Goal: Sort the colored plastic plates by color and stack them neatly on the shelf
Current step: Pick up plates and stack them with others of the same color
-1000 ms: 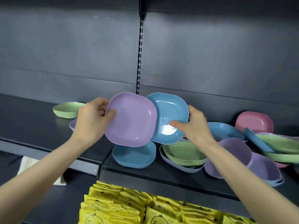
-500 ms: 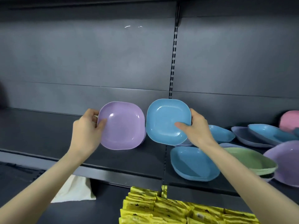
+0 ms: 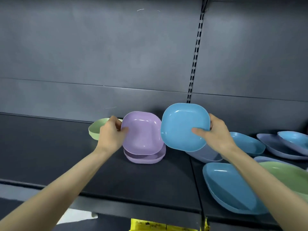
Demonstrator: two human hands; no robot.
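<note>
Left hand gripped purple plate, frame centre, over purple stack | right hand pinched blue plate, centre-right.

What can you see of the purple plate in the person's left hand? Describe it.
The purple plate is a rounded square of glossy plastic with a shallow well. The left hand grips its left edge, thumb inside, tilting its face toward the camera over a second purple plate on the dark shelf; contact between them is unclear.
</note>
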